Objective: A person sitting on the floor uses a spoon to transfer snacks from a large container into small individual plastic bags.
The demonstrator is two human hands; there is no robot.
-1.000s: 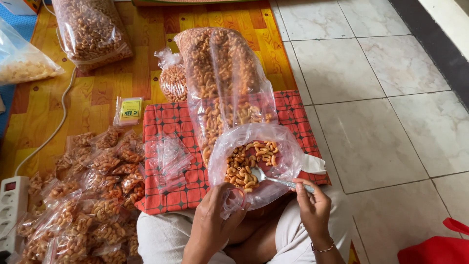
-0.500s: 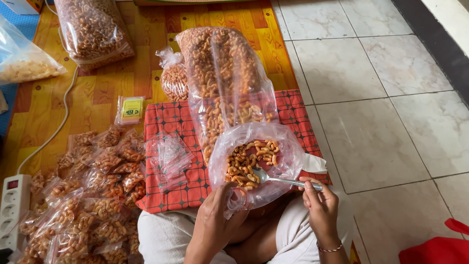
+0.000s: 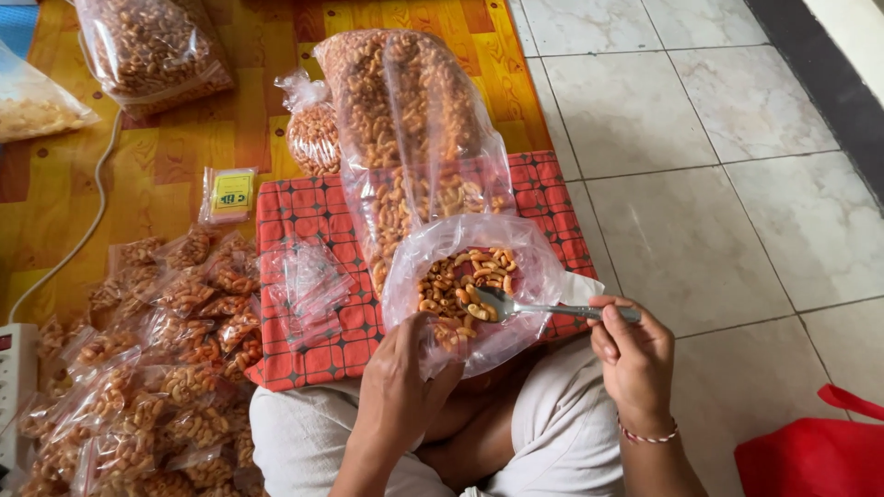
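I see my left hand gripping a small clear bag of snacks, held open over the red checked cloth. My right hand pinches a spoon, its bowl inside the bag. A big snack sack lies behind; filled packets pile left of the cloth.

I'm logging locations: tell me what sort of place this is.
Probably a home floor used for packing snacks: a pile of small filled packets, a big snack bag on a red checked cloth, with tiles alongside.
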